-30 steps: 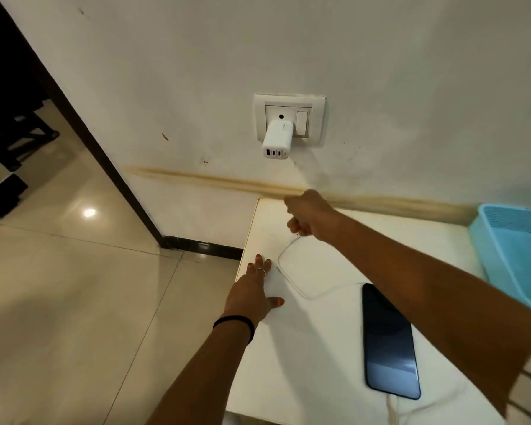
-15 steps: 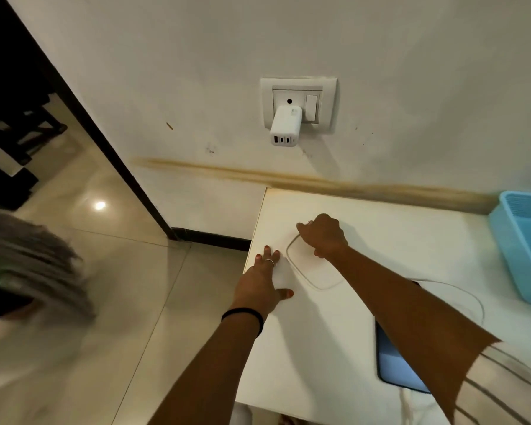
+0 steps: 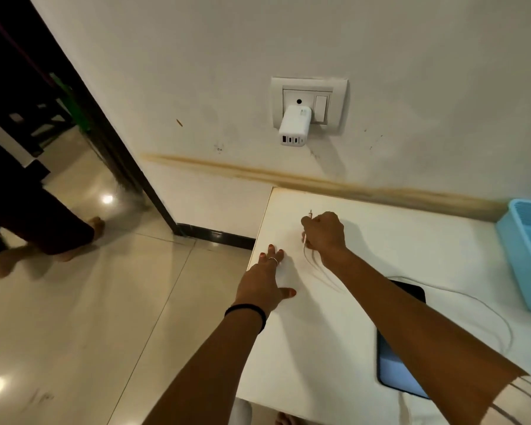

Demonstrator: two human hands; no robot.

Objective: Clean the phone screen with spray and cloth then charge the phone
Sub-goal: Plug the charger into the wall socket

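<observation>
Gripping the white cable (image 3: pixel 306 240) near its plug end, the right hand (image 3: pixel 325 233) hovers below the wall charger (image 3: pixel 294 126). Her left hand (image 3: pixel 265 282) rests flat, fingers spread, on the table (image 3: pixel 319 348). The phone (image 3: pixel 393 363) lies face-up under her right forearm.

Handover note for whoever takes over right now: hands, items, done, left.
Right hand: closed on the free end of the white cable, plug tip poking up, above the table.
Left hand: flat on the table's left edge, empty.
Phone: face up on the table, partly under the right forearm; cable runs to its near end.
Charger: in the wall socket, ports free.
Done: cable at the phone.
Left: plug the cable into the charger. Cleaning cannot be judged; no spray or cloth in view.
</observation>
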